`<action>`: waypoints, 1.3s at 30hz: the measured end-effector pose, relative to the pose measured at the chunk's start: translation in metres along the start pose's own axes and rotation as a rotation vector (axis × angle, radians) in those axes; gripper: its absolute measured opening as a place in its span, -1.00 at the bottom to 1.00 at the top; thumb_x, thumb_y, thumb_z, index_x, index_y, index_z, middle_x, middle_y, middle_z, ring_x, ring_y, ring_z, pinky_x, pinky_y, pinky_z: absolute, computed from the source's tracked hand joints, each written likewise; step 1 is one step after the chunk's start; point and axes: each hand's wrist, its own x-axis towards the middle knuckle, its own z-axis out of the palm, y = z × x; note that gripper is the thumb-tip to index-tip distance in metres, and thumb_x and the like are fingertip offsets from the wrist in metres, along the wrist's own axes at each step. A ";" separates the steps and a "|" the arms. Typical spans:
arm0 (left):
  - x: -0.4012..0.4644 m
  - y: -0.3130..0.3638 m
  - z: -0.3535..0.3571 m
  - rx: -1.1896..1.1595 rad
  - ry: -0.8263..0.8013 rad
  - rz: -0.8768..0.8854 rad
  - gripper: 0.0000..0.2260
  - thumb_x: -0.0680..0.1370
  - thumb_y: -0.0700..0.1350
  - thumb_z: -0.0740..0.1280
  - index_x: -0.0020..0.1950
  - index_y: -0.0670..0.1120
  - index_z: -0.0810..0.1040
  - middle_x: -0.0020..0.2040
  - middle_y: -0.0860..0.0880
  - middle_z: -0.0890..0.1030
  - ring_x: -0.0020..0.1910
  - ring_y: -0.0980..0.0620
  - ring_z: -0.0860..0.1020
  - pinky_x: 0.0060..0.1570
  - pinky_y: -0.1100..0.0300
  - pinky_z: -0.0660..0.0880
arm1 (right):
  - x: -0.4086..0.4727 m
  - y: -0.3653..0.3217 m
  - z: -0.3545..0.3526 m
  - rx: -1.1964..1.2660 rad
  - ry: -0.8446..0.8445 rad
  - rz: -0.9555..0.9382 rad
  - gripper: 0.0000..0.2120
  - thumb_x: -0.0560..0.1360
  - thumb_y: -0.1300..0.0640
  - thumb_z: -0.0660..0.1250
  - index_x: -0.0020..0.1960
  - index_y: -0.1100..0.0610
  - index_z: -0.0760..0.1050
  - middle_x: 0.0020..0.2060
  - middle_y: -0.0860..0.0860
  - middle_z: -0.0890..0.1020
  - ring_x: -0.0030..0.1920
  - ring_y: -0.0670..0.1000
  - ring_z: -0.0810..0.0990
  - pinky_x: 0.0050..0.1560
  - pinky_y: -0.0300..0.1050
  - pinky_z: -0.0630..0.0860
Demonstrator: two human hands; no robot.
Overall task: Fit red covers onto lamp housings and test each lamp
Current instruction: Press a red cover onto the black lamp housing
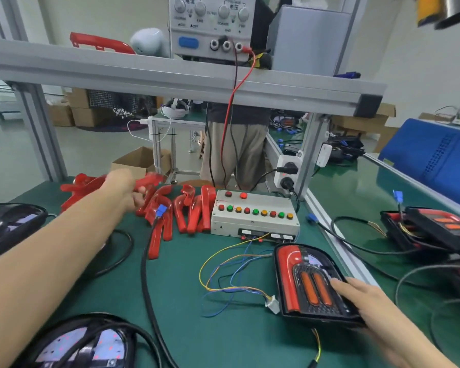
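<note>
My left hand (125,191) reaches far across the green bench and grips a red cover (149,180), lifted and blurred, above a row of several red covers (194,211). My right hand (356,293) rests with straight fingers on a lamp housing (307,282) at the front right; a red cover sits on its left side and two orange strips show in its middle. Beside the covers stands the grey test box (252,216) with coloured buttons. Thin coloured wires (223,272) run from the box to a white plug (272,305) by the lamp.
Bare lamp housings lie at the front left (77,343) and far left (8,227). Finished lamps (433,229) stack at the right. A black cable with a blue plug (161,210) crosses the mat. A power supply (210,25) sits on the shelf (170,73). A person (234,144) stands behind.
</note>
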 end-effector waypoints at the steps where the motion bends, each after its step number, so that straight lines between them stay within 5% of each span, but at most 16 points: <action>1: -0.011 0.002 0.005 -0.086 -0.088 -0.034 -0.74 0.61 -0.22 -0.09 -0.20 -0.17 0.32 -0.36 -0.06 0.29 -0.66 0.13 0.21 -0.69 0.46 0.14 | 0.004 0.003 -0.002 -0.005 -0.008 -0.017 -0.82 0.56 0.12 0.31 0.04 0.19 0.62 -0.16 0.08 0.74 -0.20 0.03 0.72 -0.20 -0.12 0.51; 4: -0.075 -0.003 0.038 -0.165 -0.365 -0.081 -0.80 0.60 -0.23 -0.03 -0.14 -0.22 0.33 -0.35 -0.08 0.34 -0.50 0.10 0.22 -0.65 0.40 0.23 | 0.005 0.002 -0.001 -0.112 0.080 -0.063 -0.72 0.56 0.09 0.33 0.24 0.14 0.54 0.08 -0.01 0.67 0.03 -0.02 0.65 -0.05 -0.20 0.47; 7: -0.141 -0.035 0.074 -0.100 -0.603 -0.060 -0.81 0.61 -0.26 0.02 -0.10 -0.26 0.38 -0.35 -0.10 0.39 -0.45 0.08 0.28 -0.60 0.35 0.35 | 0.004 -0.001 0.000 -0.423 0.355 -0.290 -0.60 0.54 0.02 0.34 0.36 0.07 0.44 0.22 0.00 0.53 0.15 -0.11 0.51 0.11 -0.25 0.36; 10: -0.183 -0.083 0.102 0.042 -0.726 0.047 -0.81 0.61 -0.30 0.07 0.00 -0.25 0.47 -0.33 -0.08 0.46 -0.45 0.09 0.35 -0.51 0.30 0.44 | -0.003 -0.019 0.013 -0.302 0.375 -0.531 -0.83 0.53 0.01 0.35 0.11 0.00 0.55 -0.12 -0.09 0.63 -0.22 -0.29 0.52 -0.19 -0.47 0.37; 13: -0.204 -0.120 0.120 0.184 -0.814 0.177 -0.72 0.61 -0.32 0.05 0.11 -0.21 0.55 -0.30 -0.04 0.48 -0.42 0.09 0.37 -0.35 0.25 0.47 | -0.008 -0.034 0.027 -0.091 0.130 -0.480 -0.81 0.55 -0.02 0.31 -0.05 0.09 0.58 -0.39 -0.02 0.61 -0.46 -0.14 0.45 -0.39 -0.27 0.41; 16: -0.213 -0.137 0.126 0.258 -0.872 0.244 -0.70 0.63 -0.31 0.05 0.18 -0.13 0.52 -0.27 -0.03 0.51 -0.36 0.08 0.43 -0.23 0.20 0.50 | -0.010 -0.039 0.026 0.057 0.077 -0.406 -0.87 0.55 0.12 0.35 -0.04 0.18 0.60 -0.39 0.08 0.54 -0.56 -0.10 0.41 -0.55 -0.31 0.34; 20: -0.203 -0.138 0.125 0.445 -0.954 0.416 -0.76 0.57 -0.23 0.22 0.07 0.04 0.61 -0.28 0.09 0.59 -0.33 0.15 0.52 -0.26 0.34 0.48 | -0.008 -0.032 0.013 -0.127 0.163 -0.431 -0.90 0.51 0.23 0.32 -0.14 0.16 0.61 -0.47 0.06 0.49 -0.52 -0.08 0.33 -0.50 -0.26 0.26; 23: -0.153 -0.119 0.131 0.799 -0.649 0.662 -0.89 0.54 -0.09 0.30 -0.06 -0.03 0.62 -0.21 0.06 0.61 -0.17 0.07 0.56 -0.12 0.25 0.44 | -0.009 -0.030 -0.003 -0.261 0.274 -0.479 -0.82 0.53 0.19 0.27 -0.22 0.06 0.55 -0.52 -0.02 0.40 -0.51 -0.07 0.29 -0.50 -0.28 0.24; 26: -0.105 -0.113 0.138 1.018 -0.517 0.428 -0.83 0.56 -0.12 0.25 -0.20 -0.15 0.45 -0.32 -0.08 0.46 -0.32 -0.08 0.44 -0.21 0.14 0.43 | -0.011 -0.023 -0.009 -0.558 0.304 -0.504 -0.86 0.56 0.08 0.22 -0.13 0.02 0.52 -0.46 -0.02 0.47 -0.40 0.01 0.40 -0.31 -0.14 0.37; 29: -0.096 -0.122 0.152 0.881 -0.565 0.046 -0.88 0.60 -0.15 0.18 -0.11 -0.17 0.37 -0.34 -0.11 0.34 -0.46 -0.02 0.31 -0.35 0.19 0.36 | -0.010 -0.014 -0.002 -0.843 0.296 -0.469 -0.80 0.59 0.03 0.15 -0.16 0.07 0.44 -0.41 -0.05 0.42 -0.25 0.11 0.41 -0.24 -0.03 0.32; 31: -0.095 -0.128 0.162 0.791 -0.591 -0.029 -0.82 0.61 -0.10 0.20 0.06 -0.22 0.43 -0.20 -0.22 0.52 -0.24 -0.16 0.55 -0.16 0.06 0.50 | -0.005 -0.012 -0.001 -0.935 0.305 -0.401 -0.77 0.60 0.02 0.13 -0.18 0.09 0.39 -0.34 -0.02 0.42 -0.21 0.13 0.39 -0.25 -0.04 0.27; 33: -0.096 -0.130 0.169 0.738 -0.626 -0.097 -0.72 0.62 -0.06 0.21 0.15 -0.27 0.45 0.08 -0.28 0.57 0.14 -0.25 0.55 0.11 -0.05 0.48 | -0.001 -0.011 -0.004 -0.973 0.302 -0.331 -0.76 0.60 0.05 0.11 -0.19 0.13 0.37 -0.27 0.04 0.45 -0.18 0.15 0.39 -0.23 -0.06 0.27; 34: -0.099 -0.131 0.172 0.699 -0.653 -0.140 -0.74 0.61 -0.06 0.22 0.09 -0.26 0.47 0.07 -0.26 0.58 0.11 -0.22 0.56 0.10 -0.05 0.49 | 0.002 -0.010 -0.006 -0.975 0.287 -0.307 -0.75 0.60 0.06 0.10 -0.19 0.14 0.37 -0.24 0.08 0.47 -0.17 0.15 0.40 -0.22 -0.06 0.28; 36: -0.104 -0.134 0.176 0.583 -0.698 -0.236 -0.82 0.60 -0.08 0.24 -0.07 -0.19 0.48 -0.14 -0.16 0.57 -0.14 -0.10 0.57 -0.16 0.02 0.55 | 0.005 -0.007 -0.009 -0.980 0.254 -0.266 -0.73 0.61 0.07 0.08 -0.22 0.15 0.36 -0.21 0.13 0.49 -0.15 0.15 0.40 -0.19 -0.05 0.29; 39: -0.104 -0.138 0.180 0.414 -0.745 -0.293 -0.91 0.58 -0.17 0.23 -0.01 -0.20 0.44 -0.23 -0.12 0.50 -0.30 -0.04 0.52 -0.37 0.09 0.48 | 0.006 -0.003 -0.014 -0.948 0.213 -0.235 -0.69 0.62 0.07 0.07 -0.25 0.16 0.33 -0.24 0.12 0.48 -0.14 0.17 0.44 -0.16 -0.04 0.34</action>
